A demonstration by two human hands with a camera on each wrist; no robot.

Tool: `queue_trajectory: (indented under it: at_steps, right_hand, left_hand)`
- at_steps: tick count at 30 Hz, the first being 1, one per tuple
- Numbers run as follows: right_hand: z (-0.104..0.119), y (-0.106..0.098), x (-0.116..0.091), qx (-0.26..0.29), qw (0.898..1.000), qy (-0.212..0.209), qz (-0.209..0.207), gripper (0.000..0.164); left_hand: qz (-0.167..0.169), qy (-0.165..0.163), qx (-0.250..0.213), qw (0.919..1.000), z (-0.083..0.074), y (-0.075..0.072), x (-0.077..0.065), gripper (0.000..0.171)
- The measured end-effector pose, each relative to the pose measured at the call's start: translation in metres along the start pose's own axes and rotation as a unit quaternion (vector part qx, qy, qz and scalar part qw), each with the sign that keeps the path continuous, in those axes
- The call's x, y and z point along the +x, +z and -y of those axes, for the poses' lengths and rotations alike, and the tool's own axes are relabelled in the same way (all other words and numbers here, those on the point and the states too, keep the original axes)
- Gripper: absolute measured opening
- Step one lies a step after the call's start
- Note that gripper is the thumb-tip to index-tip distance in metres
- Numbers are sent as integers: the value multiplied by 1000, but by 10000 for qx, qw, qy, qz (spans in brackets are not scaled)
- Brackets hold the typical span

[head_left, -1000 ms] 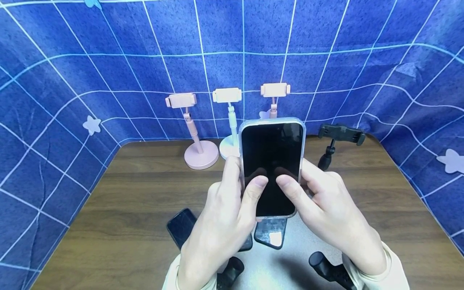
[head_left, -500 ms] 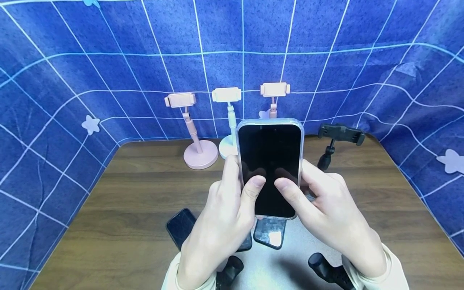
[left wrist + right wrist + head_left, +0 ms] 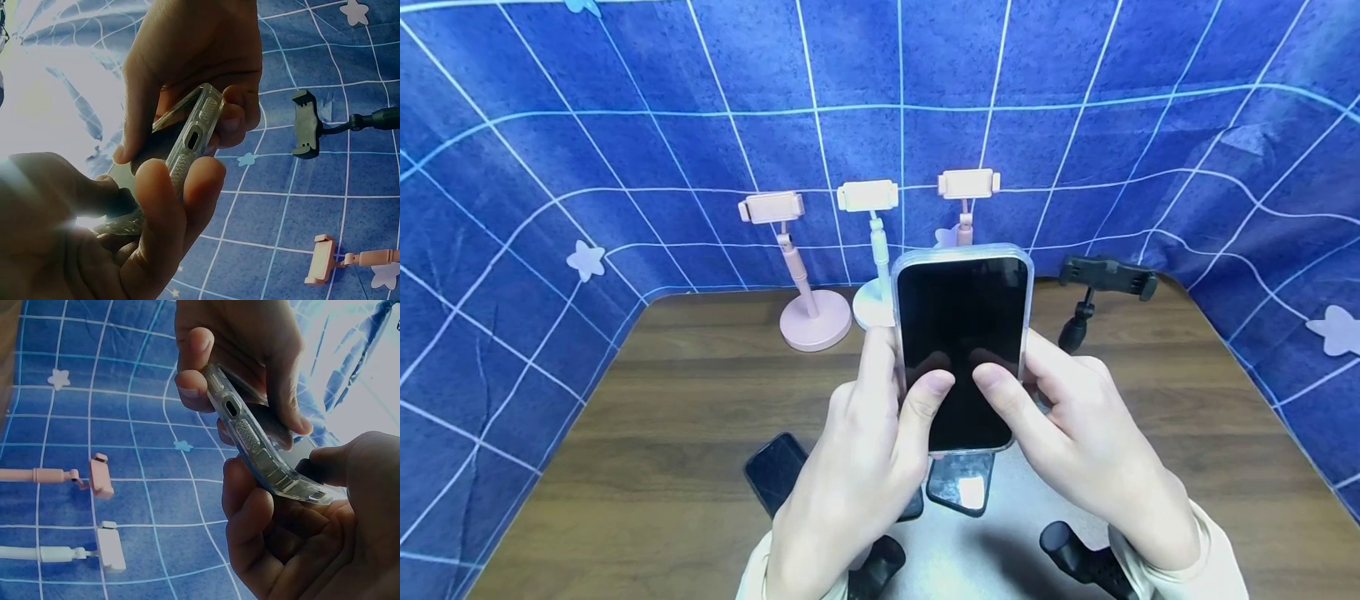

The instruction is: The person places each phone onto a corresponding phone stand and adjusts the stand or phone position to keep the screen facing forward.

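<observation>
A smartphone (image 3: 964, 333) in a clear case is held upright above the table, its dark screen facing me. My left hand (image 3: 857, 454) grips its left edge, thumb over the lower screen. From the other side my right hand (image 3: 1086, 433) grips it the same way, and the two thumbtips lie a short gap apart on the glass. Both wrist views show fingers curled behind the clear case (image 3: 250, 434), with the charging port (image 3: 194, 139) on its bottom edge. Below lie a dark phone (image 3: 775, 471) at the left and another phone (image 3: 960, 482), partly covered by the held one.
Behind stand a pink phone stand (image 3: 815, 321), a white phone stand (image 3: 868, 197), a second pink phone stand (image 3: 968, 184) and a black phone holder (image 3: 1107, 276). Black rounded handles (image 3: 1063, 542) lie near the wrists. A blue grid cloth (image 3: 700, 150) surrounds the wooden table (image 3: 647, 417).
The held phone shifts very slightly within the head view, along with the background. Both hands keep their hold, with the thumbs on the screen.
</observation>
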State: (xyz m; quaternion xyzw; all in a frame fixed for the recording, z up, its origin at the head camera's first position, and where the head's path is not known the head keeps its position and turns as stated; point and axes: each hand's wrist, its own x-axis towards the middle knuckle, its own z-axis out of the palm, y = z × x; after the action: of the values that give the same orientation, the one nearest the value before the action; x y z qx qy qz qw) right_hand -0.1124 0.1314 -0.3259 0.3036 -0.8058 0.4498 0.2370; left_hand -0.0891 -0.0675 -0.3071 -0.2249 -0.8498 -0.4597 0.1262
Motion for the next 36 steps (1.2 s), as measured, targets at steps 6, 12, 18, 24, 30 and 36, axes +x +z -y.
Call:
queue_trajectory:
  at_steps: [6, 12, 18, 24, 30, 36]
  right_hand:
    - [1, -1, 1, 53, 9999, 50, 149, 21]
    - [0, 1, -3, 264, 9990, 251, 262, 27]
    - [0, 0, 1, 121, 9986, 304, 416, 19]
    - [1, -1, 4, 254, 9980, 304, 488, 20]
    - [4, -2, 5, 514, 9968, 275, 544, 24]
    - [6, -2, 2, 560, 9978, 282, 199, 27]
  left_hand:
    - [-3, 21, -59, 10000, 1, 0, -1, 64]
    - [-88, 137, 155, 9997, 1, 1, -6, 39]
    - [-326, 464, 430, 9975, 1, 1, -5, 33]
    - [-432, 761, 432, 9952, -2, 3, -2, 26]
    - [-813, 1195, 508, 9882, -2, 5, -2, 25]
    - [-994, 1252, -100, 9871, 1, 6, 2, 23]
